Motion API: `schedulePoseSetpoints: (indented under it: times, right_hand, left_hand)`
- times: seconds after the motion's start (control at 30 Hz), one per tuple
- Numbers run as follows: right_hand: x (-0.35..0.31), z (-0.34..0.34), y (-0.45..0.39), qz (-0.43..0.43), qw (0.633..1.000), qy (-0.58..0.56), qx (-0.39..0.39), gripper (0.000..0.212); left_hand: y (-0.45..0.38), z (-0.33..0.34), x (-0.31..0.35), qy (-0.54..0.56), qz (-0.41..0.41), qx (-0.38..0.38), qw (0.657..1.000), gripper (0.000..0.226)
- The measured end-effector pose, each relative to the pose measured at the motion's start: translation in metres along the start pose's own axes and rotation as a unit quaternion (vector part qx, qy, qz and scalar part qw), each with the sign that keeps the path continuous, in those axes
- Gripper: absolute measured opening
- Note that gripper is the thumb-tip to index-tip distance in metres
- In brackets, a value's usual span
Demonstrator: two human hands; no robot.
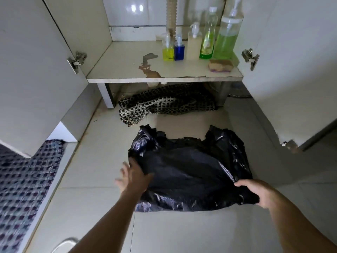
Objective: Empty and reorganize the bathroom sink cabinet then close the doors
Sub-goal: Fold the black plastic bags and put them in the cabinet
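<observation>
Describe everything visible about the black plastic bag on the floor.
The black plastic bag is thin, glossy and heavily wrinkled, lying mostly flat on the pale tiled floor in front of the open cabinet. Its far edge is ragged, with two raised corners. The right hand grips its near right edge; the left hand, open and blurred, is at its left edge. Whether anything is inside cannot be told.

Left hand (pixel 134 177) splayed, right hand (pixel 255 193) gripping

No text, brand, number or sign can be read anywhere. The tall clear plastic bottle with green liquid (pixel 207 41) on the white cabinet shelf (pixel 127 70) carries a label, too blurred to make out.
</observation>
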State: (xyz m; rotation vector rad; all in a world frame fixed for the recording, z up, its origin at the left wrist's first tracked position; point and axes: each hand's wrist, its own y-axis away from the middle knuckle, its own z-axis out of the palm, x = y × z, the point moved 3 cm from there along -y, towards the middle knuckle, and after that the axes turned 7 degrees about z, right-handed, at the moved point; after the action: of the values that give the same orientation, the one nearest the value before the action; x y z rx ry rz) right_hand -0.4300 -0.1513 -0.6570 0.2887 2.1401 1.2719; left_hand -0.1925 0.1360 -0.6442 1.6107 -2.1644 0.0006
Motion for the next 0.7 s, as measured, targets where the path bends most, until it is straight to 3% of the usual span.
schedulePoseSetpoints:
  times: [0.07, 0.13, 0.23, 0.4, 0.57, 0.63, 0.7]
  right_hand:
    - [0.002, -0.002, 0.008, -0.006, 1.0, -0.004, 0.022, 0.03]
    - [0.0, -0.003, 0.009, -0.017, 0.999, 0.007, 0.034, 0.034]
    - [-0.012, -0.003, 0.017, -0.045, 0.996, 0.056, 0.047, 0.039]
    - [-0.063, 0.019, 0.065, -0.173, 0.972, 0.142, 0.071, 0.012]
    - [-0.089, 0.098, 0.109, -0.311, 0.898, 0.304, 0.073, 0.005]
    - [-0.081, 0.133, 0.121, -0.344, 0.861, 0.366, 0.084, 0.018]
    - [-0.069, 0.162, 0.13, -0.377, 0.833, 0.398, 0.072, 0.023]
  left_hand:
    - [0.022, 0.004, 0.043, -0.036, 0.168, 0.01, 0.985, 0.076]
    - [0.042, 0.028, 0.074, -0.046, 0.263, -0.078, 0.96, 0.063]
    - [0.051, 0.071, 0.086, -0.047, 0.244, -0.189, 0.95, 0.056]
    - [0.05, 0.114, 0.086, -0.027, 0.203, -0.206, 0.957, 0.056]
    - [0.033, 0.128, 0.074, 0.005, 0.217, -0.231, 0.948, 0.061]
    - [0.026, 0.121, 0.062, 0.083, 0.184, -0.244, 0.948, 0.061]
    - [0.025, 0.088, 0.045, 0.17, 0.135, -0.194, 0.957, 0.041]
